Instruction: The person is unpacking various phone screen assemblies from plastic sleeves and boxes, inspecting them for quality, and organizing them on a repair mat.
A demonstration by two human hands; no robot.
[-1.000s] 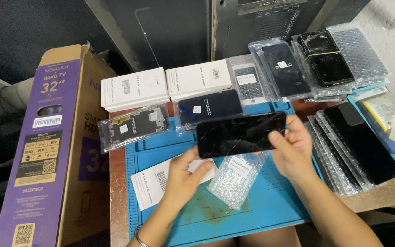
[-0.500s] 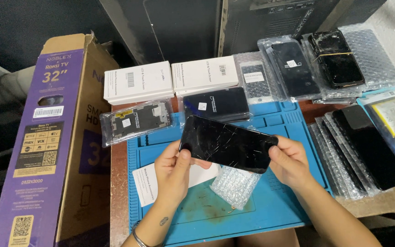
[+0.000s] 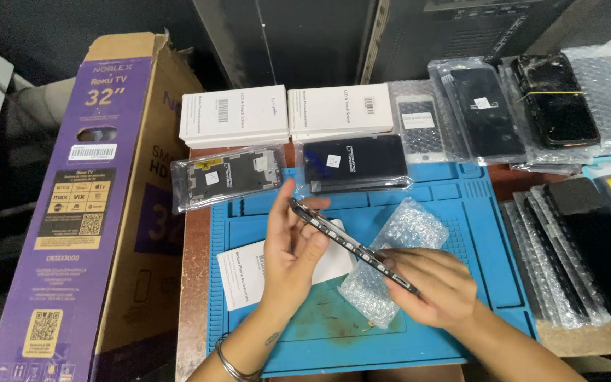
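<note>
I hold a black phone screen panel [image 3: 351,244] edge-on between both hands, above a blue work mat [image 3: 461,212]. My left hand [image 3: 291,247] grips its upper left end with thumb and fingers. My right hand [image 3: 429,283] pinches its lower right end. A bubble-wrap bag [image 3: 390,255] lies on the mat under the panel. A white card [image 3: 245,272] lies under my left hand.
Two white boxes [image 3: 288,113] and bagged screens [image 3: 355,163] sit at the mat's far edge. More wrapped screens [image 3: 553,99] are stacked at the right. A tall purple cardboard box [image 3: 86,205] stands at the left of the table.
The screen panel faced the camera a second ago; both hands have turned it so only its thin edge shows, and lowered it toward the mat.
</note>
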